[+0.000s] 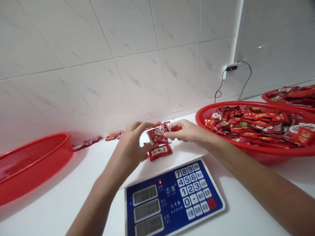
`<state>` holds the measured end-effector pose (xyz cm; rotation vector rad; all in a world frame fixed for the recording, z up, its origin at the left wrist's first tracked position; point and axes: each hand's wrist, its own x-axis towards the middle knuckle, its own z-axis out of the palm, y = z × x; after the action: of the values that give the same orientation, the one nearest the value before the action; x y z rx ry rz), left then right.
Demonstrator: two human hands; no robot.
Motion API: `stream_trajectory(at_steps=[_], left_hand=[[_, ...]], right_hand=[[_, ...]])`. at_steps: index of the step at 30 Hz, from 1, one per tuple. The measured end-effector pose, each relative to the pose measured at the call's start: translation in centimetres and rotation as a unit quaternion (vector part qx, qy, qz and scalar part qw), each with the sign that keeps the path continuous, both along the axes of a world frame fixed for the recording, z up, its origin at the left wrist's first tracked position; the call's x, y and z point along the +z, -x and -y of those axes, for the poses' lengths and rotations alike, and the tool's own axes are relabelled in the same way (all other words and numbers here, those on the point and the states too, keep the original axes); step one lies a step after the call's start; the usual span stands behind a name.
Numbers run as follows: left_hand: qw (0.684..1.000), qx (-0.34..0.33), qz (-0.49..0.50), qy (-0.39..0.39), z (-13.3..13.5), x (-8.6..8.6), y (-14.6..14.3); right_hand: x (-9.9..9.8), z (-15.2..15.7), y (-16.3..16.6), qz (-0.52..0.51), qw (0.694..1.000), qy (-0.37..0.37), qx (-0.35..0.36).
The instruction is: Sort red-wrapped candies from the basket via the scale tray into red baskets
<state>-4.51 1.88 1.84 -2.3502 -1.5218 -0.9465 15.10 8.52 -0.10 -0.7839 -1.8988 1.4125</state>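
Both of my hands are over the white weighing tray (177,154) of a digital scale. In my right hand (183,131) the right end of a red candy packet (157,132) marked "520" is pinched between thumb and fingers. My left hand (134,141) curves around the packet's left end, thumb below and fingers above, closed on its edges. Another red candy packet (160,151) with a white label lies on the tray just beneath. More red packets are partly hidden behind the held one.
The scale's blue keypad panel (169,200) is in front, its displays lit faintly. To the right stands a red basket (200,114) full of candies, with another (267,97) behind. A red basket (49,160) is at left. Loose packets (92,142) line the tiled wall.
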Motion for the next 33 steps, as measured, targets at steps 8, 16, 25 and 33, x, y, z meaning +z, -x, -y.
stream_trajectory(at_steps=[8, 16, 25, 33], left_hand=[[0.981, 0.024, 0.011, 0.191, -0.1, 0.5, 0.4], [0.988, 0.152, 0.010, 0.026, 0.0, 0.9, 0.8], [0.970, 0.155, -0.112, 0.149, -1.0, 0.3, 2.1], [0.949, -0.086, 0.196, 0.231, 0.9, -0.1, -3.0]], right_hand=[[-1.1, -0.6, 0.4, -0.010, 0.998, -0.057, 0.000], [0.2, 0.6, 1.0, -0.138, 0.980, 0.111, -0.088], [0.8, 0.5, 0.3, -0.252, 0.941, 0.221, 0.035], [1.0, 2.9, 2.0, -0.282, 0.955, 0.088, 0.040]])
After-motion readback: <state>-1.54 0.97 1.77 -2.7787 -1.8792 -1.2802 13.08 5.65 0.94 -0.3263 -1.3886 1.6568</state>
